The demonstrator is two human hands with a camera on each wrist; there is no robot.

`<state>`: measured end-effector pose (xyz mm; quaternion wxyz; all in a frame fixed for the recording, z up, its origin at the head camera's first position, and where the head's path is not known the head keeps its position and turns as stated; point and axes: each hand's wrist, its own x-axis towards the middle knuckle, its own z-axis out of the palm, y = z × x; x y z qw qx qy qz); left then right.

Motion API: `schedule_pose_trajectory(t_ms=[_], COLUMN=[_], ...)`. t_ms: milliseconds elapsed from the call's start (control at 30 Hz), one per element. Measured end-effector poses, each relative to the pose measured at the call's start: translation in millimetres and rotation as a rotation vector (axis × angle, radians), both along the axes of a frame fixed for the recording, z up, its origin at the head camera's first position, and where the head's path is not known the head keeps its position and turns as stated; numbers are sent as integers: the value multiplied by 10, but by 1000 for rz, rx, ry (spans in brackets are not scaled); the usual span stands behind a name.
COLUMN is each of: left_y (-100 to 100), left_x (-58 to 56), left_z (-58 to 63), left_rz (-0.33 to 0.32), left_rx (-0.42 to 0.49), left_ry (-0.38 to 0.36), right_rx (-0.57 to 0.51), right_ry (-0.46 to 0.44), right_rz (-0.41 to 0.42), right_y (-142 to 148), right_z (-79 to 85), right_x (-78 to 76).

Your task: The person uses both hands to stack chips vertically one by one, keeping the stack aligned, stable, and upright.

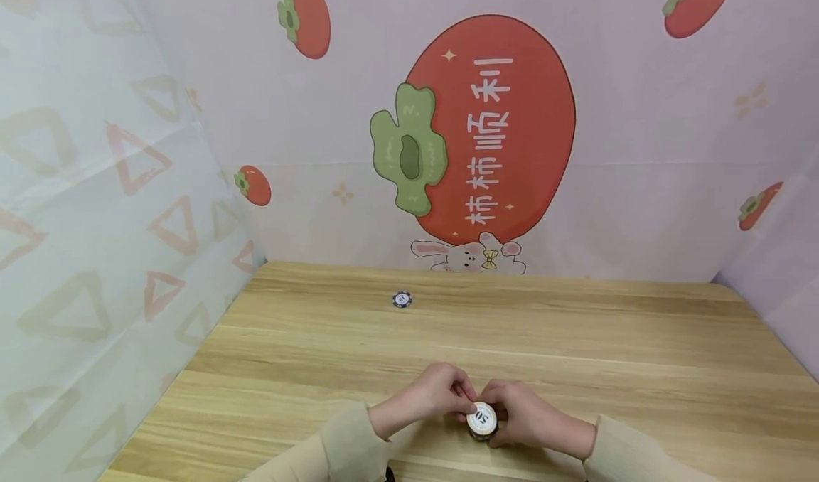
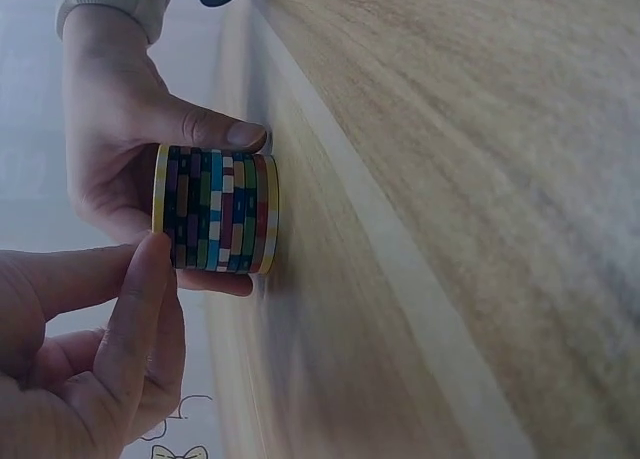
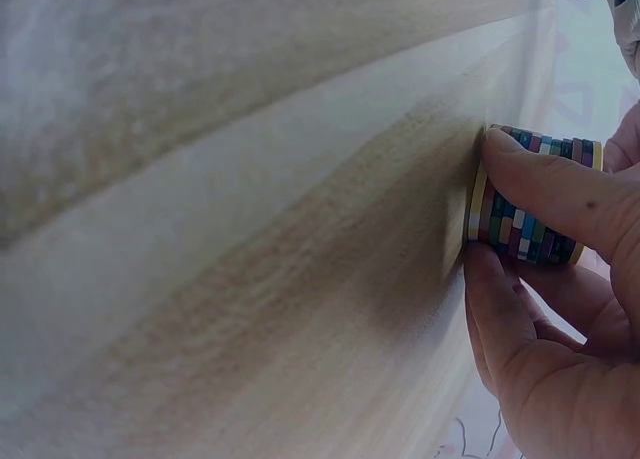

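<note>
A stack of colourful poker chips (image 2: 222, 214) stands upright near the front of the wooden table. My right hand (image 1: 531, 416) grips it around the sides, thumb on one side and fingers on the other, low by the table. On top lies a white-faced chip (image 1: 483, 420) marked 50, its rim yellow in the left wrist view. My left hand (image 1: 440, 392) pinches this top chip at its edge, with the thumb over its face. Yellow, red, green, blue and purple edges show down the stack in the right wrist view. The right hand's palm side partly hides the stack there.
A single dark-and-white poker chip (image 1: 402, 299) marked 10 lies flat toward the back of the wooden table (image 1: 576, 333). Behind the table hangs a pink backdrop (image 1: 614, 205) with persimmon drawings. A white patterned sheet (image 1: 96, 219) borders the left side.
</note>
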<state>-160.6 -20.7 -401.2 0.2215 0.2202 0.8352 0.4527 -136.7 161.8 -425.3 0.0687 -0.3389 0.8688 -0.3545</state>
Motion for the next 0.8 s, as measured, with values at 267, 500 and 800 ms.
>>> schedule_pose_trajectory(t_ms=[267, 500, 800], left_y=[-16, -105, -271], left_x=[-68, -355, -727], left_z=[21, -14, -35], left_rz=[-23, -136, -175], left_rx=[-38, -221, -434], left_ry=[39, 299, 528], right_rx=[9, 14, -5], right_ry=[-4, -23, 36], right_rz=[-2, -10, 16], right_y=[1, 5, 0], right_z=[-2, 11, -14], right_x=[-2, -4, -5])
